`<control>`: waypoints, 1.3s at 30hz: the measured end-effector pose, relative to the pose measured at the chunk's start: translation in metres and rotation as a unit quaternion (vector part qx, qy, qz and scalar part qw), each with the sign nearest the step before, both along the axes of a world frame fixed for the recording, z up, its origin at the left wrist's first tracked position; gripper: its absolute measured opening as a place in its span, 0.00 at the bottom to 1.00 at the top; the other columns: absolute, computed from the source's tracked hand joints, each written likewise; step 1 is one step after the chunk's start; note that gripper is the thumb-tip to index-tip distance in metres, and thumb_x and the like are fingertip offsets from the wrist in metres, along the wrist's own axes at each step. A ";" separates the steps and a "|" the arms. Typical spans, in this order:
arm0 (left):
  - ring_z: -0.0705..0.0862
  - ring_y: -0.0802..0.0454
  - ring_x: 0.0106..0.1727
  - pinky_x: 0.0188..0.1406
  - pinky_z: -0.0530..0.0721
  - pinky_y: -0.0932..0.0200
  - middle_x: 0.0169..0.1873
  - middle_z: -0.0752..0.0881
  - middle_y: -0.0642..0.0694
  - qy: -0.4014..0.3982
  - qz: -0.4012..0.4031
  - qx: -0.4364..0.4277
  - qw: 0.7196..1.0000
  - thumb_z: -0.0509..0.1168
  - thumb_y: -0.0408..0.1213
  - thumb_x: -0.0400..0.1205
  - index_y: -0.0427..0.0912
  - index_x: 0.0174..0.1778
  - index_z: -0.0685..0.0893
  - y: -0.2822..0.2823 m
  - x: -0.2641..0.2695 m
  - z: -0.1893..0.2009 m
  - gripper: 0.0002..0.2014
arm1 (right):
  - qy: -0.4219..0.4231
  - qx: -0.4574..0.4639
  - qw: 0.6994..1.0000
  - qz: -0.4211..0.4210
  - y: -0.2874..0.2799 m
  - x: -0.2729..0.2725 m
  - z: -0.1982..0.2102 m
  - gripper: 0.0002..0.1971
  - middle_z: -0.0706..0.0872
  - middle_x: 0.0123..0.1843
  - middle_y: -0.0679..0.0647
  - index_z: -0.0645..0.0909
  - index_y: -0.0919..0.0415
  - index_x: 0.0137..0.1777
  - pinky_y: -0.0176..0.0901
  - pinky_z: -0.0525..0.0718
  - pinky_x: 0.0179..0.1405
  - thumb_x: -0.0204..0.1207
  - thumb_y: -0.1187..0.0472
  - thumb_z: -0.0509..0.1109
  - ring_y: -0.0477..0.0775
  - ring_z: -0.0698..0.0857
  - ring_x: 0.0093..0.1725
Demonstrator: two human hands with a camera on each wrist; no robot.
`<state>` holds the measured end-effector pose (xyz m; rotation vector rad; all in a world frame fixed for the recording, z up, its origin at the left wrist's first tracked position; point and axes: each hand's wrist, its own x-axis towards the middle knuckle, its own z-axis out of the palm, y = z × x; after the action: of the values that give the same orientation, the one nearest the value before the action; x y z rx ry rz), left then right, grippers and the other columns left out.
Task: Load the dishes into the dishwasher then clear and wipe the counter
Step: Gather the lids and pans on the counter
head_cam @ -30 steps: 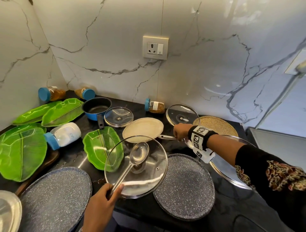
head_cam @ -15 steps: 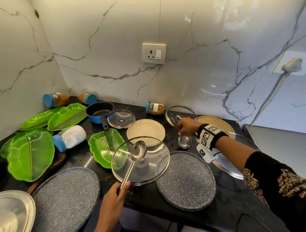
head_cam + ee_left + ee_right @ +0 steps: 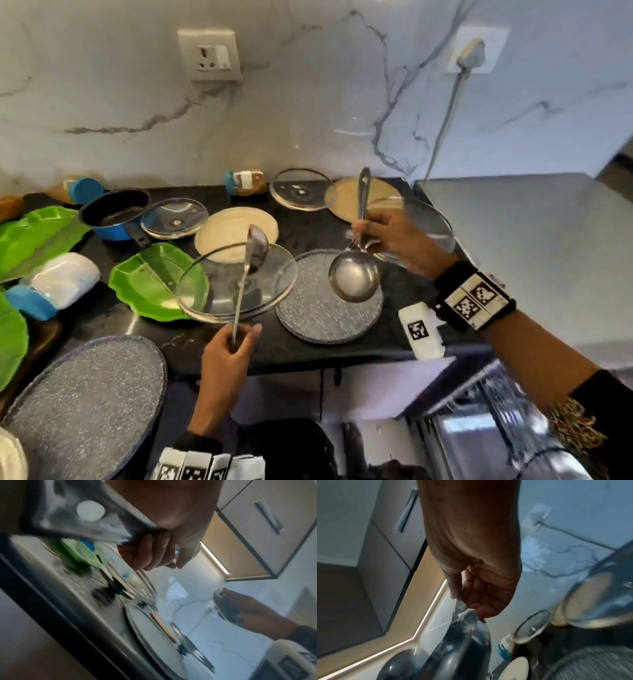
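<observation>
My left hand point(image 3: 236, 339) grips the handle of a steel ladle point(image 3: 257, 248) together with the rim of a large glass lid point(image 3: 219, 291), held above the black counter's point(image 3: 308, 349) front edge. The left wrist view shows those fingers point(image 3: 149, 553) curled round the blurred lid point(image 3: 77, 513). My right hand point(image 3: 363, 236) pinches a second steel ladle point(image 3: 354, 279) near its bowl, with the handle pointing up and the bowl hanging over a grey speckled plate point(image 3: 329, 322). The right wrist view shows its fingers point(image 3: 479, 595) round that ladle point(image 3: 462, 635).
On the counter lie green leaf plates point(image 3: 147, 281), a blue pan point(image 3: 113, 212), two small glass lids point(image 3: 174, 219), a cream plate point(image 3: 236, 229), a steel plate point(image 3: 435, 222), jars point(image 3: 61, 284) and another grey plate point(image 3: 85, 394). A dishwasher rack point(image 3: 496, 418) shows at lower right, under a steel top point(image 3: 531, 257).
My right hand has lifted the second ladle off the counter and turned it bowl-down, nearer to me. My left hand still holds the lid and ladle. The view has swung right and down.
</observation>
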<state>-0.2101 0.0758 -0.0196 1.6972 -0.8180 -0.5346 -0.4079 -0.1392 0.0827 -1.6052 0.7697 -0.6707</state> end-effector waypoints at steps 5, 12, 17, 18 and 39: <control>0.83 0.66 0.27 0.32 0.78 0.76 0.23 0.88 0.53 0.112 -0.141 -0.039 0.983 0.65 0.37 0.78 0.42 0.41 0.84 -0.014 -0.084 0.026 0.04 | -0.012 0.107 0.994 -0.026 0.067 -0.051 -0.040 0.06 0.84 0.31 0.51 0.80 0.61 0.39 0.33 0.78 0.29 0.78 0.65 0.67 0.44 0.80 0.29; 0.77 0.68 0.32 0.35 0.77 0.65 0.29 0.86 0.55 -0.039 -0.327 0.051 0.943 0.69 0.45 0.73 0.56 0.36 0.86 -0.026 -0.166 -0.001 0.02 | -0.025 0.176 0.977 -0.120 0.119 -0.121 -0.070 0.06 0.77 0.38 0.65 0.80 0.69 0.40 0.48 0.73 0.38 0.76 0.66 0.70 0.60 0.73 0.39; 0.71 0.61 0.26 0.28 0.71 0.62 0.25 0.79 0.51 -0.115 -0.364 0.061 0.922 0.68 0.43 0.77 0.52 0.29 0.79 -0.025 -0.233 -0.012 0.10 | 0.025 0.206 0.973 -0.103 0.145 -0.212 -0.090 0.04 0.83 0.33 0.45 0.81 0.57 0.46 0.35 0.79 0.34 0.81 0.60 0.65 0.41 0.81 0.34; 0.70 0.58 0.25 0.27 0.70 0.60 0.23 0.77 0.53 -0.130 -0.367 0.068 0.918 0.65 0.51 0.75 0.54 0.29 0.77 -0.026 -0.245 -0.013 0.11 | 0.026 0.231 0.969 -0.089 0.152 -0.233 -0.098 0.03 0.84 0.34 0.42 0.80 0.57 0.51 0.36 0.82 0.32 0.80 0.60 0.66 0.40 0.83 0.34; 0.84 0.58 0.33 0.39 0.81 0.55 0.28 0.86 0.58 -0.200 -0.277 0.335 0.878 0.70 0.57 0.71 0.67 0.43 0.78 -0.007 -0.359 -0.047 0.09 | 0.291 0.242 0.920 -0.107 0.053 -0.474 -0.251 0.09 0.84 0.53 0.58 0.76 0.63 0.59 0.45 0.88 0.43 0.84 0.63 0.58 0.54 0.83 0.41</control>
<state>-0.5693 0.0688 -0.0668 2.2486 -1.5794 -0.9535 -0.8818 -0.0860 -0.1684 -1.2643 1.4408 -0.1098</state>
